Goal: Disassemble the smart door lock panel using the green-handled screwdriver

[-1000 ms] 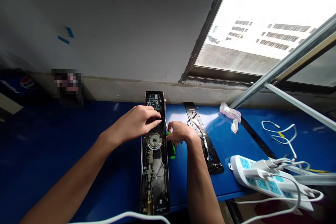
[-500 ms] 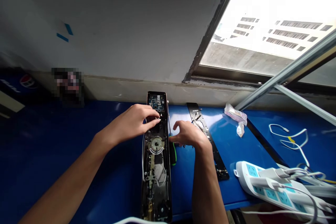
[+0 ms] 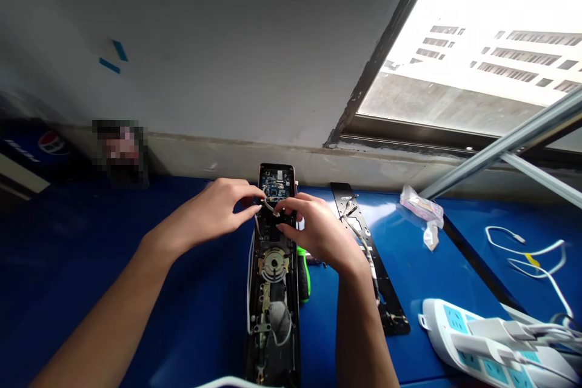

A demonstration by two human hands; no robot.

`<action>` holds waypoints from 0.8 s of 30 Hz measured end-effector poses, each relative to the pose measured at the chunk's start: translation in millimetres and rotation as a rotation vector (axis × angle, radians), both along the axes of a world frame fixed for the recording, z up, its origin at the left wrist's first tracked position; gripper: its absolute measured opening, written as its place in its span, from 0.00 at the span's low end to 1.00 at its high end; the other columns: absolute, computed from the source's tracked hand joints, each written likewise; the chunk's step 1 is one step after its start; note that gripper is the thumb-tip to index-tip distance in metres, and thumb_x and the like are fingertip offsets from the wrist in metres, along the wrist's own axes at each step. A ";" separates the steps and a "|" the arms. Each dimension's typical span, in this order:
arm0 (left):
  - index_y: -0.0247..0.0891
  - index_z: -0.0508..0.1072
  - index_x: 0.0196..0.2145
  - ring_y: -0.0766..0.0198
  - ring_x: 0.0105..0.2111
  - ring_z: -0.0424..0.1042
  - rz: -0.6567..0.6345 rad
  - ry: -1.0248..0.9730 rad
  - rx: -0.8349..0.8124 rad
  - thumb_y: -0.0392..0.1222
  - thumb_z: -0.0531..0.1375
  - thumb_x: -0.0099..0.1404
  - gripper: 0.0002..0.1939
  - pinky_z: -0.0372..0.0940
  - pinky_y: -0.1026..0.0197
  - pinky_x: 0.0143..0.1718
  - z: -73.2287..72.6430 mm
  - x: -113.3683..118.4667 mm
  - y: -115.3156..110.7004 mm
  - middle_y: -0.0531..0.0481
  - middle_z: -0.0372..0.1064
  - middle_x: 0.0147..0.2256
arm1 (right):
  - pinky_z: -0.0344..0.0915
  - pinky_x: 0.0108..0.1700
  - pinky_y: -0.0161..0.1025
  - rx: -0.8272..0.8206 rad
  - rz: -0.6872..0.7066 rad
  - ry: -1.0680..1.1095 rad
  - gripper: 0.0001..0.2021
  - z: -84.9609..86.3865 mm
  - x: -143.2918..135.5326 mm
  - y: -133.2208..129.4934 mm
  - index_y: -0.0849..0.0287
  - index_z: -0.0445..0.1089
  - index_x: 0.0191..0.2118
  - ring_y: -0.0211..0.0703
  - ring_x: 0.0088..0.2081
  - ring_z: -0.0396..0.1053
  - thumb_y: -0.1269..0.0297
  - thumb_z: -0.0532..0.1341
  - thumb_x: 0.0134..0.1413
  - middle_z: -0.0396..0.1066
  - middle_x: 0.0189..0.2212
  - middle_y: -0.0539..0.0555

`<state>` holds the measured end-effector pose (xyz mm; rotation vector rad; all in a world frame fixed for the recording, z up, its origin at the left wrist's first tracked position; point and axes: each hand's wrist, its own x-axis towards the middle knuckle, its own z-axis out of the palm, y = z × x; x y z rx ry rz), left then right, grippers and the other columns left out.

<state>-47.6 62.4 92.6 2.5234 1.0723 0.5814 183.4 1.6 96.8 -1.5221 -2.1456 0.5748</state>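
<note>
Right now I have both hands over the far half of a long, narrow black housing (image 3: 273, 242), which lies open on the blue surface (image 3: 195, 291) with its long side running away from me. My left hand (image 3: 209, 209) comes in from the left, its thumb and finger close together at one end of a short pale wire (image 3: 269, 206); I cannot tell whether they grip it. My right hand (image 3: 318, 236) reaches in from the right, thumb and forefinger parted around the small connector (image 3: 276, 214) at the wire's other end – open, as far as I can see, with the remaining fingers curled.

Just beyond my fingertips, I see the circuit board (image 3: 276, 183) set in the far end of the housing. Nearer me, the housing holds a round metal disc (image 3: 274, 263) and brass-coloured hardware (image 3: 262, 324). A white cable (image 3: 250, 285) runs along its left edge.

A green-and-black handle (image 3: 304, 276) lies just beside the housing's right edge, partly under my right hand. Farther right, a black perforated plate (image 3: 391, 309) lies at a slant with a wire bundle (image 3: 367, 248) on it. Beyond that I have a clear plastic packet (image 3: 422, 205) and – nearer – a white power strip (image 3: 482, 351) with plugs in it.
</note>
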 end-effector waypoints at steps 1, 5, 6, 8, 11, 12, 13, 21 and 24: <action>0.44 0.80 0.51 0.59 0.39 0.77 -0.005 0.002 -0.006 0.46 0.60 0.71 0.14 0.69 0.61 0.40 -1.8 1.5 -0.5 0.49 0.79 0.43 | 0.64 0.40 0.37 -0.001 0.000 0.005 0.12 -2.3 0.4 0.5 0.53 0.78 0.47 0.40 0.37 0.69 0.71 0.69 0.58 0.74 0.39 0.51; 0.43 0.79 0.50 0.60 0.39 0.76 -0.010 0.030 -0.032 0.43 0.59 0.71 0.14 0.69 0.61 0.40 -6.0 4.8 -1.8 0.48 0.76 0.45 | 0.63 0.39 0.36 -0.001 0.011 0.040 0.10 -8.2 1.6 2.1 0.55 0.78 0.45 0.39 0.37 0.69 0.72 0.69 0.58 0.75 0.40 0.51; 0.43 0.80 0.48 0.60 0.39 0.76 -0.007 0.036 -0.036 0.43 0.58 0.70 0.13 0.68 0.61 0.40 -5.6 5.1 -2.3 0.48 0.76 0.44 | 0.63 0.39 0.36 0.001 0.015 0.043 0.10 -8.8 1.5 2.4 0.55 0.78 0.45 0.38 0.37 0.68 0.72 0.69 0.58 0.75 0.40 0.50; 0.43 0.79 0.45 0.60 0.38 0.75 -0.006 0.043 -0.047 0.42 0.58 0.69 0.11 0.68 0.60 0.39 -3.1 5.6 -3.8 0.48 0.75 0.43 | 0.63 0.38 0.35 0.006 0.020 0.044 0.09 -9.3 0.9 2.6 0.55 0.78 0.43 0.38 0.36 0.68 0.72 0.68 0.58 0.75 0.39 0.50; 0.43 0.78 0.42 0.61 0.36 0.73 -0.016 0.060 -0.066 0.39 0.58 0.68 0.08 0.66 0.61 0.37 1.5 6.6 -6.7 0.50 0.73 0.41 | 0.62 0.38 0.35 0.001 0.025 0.044 0.09 -9.1 -0.7 1.9 0.55 0.76 0.42 0.37 0.35 0.69 0.74 0.68 0.57 0.76 0.38 0.50; 0.43 0.77 0.41 0.62 0.35 0.73 -0.020 0.069 -0.067 0.39 0.58 0.67 0.08 0.66 0.61 0.36 2.3 7.0 -7.4 0.50 0.72 0.40 | 0.62 0.38 0.35 -0.004 0.028 0.039 0.09 -9.1 -1.3 1.5 0.55 0.76 0.42 0.38 0.35 0.69 0.74 0.68 0.56 0.76 0.38 0.49; 0.43 0.76 0.40 0.62 0.35 0.72 -0.026 0.076 -0.065 0.38 0.58 0.67 0.08 0.66 0.61 0.35 2.6 7.4 -7.8 0.50 0.71 0.40 | 0.62 0.38 0.35 -0.010 0.029 0.028 0.09 -9.1 -2.0 0.9 0.55 0.75 0.41 0.38 0.35 0.69 0.74 0.68 0.55 0.76 0.37 0.49; 0.42 0.75 0.40 0.63 0.34 0.73 -0.008 0.037 -0.047 0.36 0.51 0.71 0.12 0.67 0.59 0.40 -6.4 8.9 -3.7 0.49 0.68 0.43 | 0.54 0.33 0.36 0.016 -0.053 -0.124 0.07 -8.4 -7.7 -4.2 0.54 0.70 0.36 0.40 0.32 0.67 0.70 0.68 0.55 0.75 0.32 0.48; 0.42 0.75 0.40 0.62 0.34 0.73 -0.006 0.038 -0.048 0.36 0.52 0.72 0.12 0.67 0.58 0.40 -8.1 9.0 -2.9 0.49 0.67 0.42 | 0.54 0.33 0.37 0.036 -0.086 -0.143 0.06 -10.0 -13.1 -5.1 0.54 0.69 0.36 0.41 0.32 0.69 0.70 0.66 0.55 0.77 0.32 0.49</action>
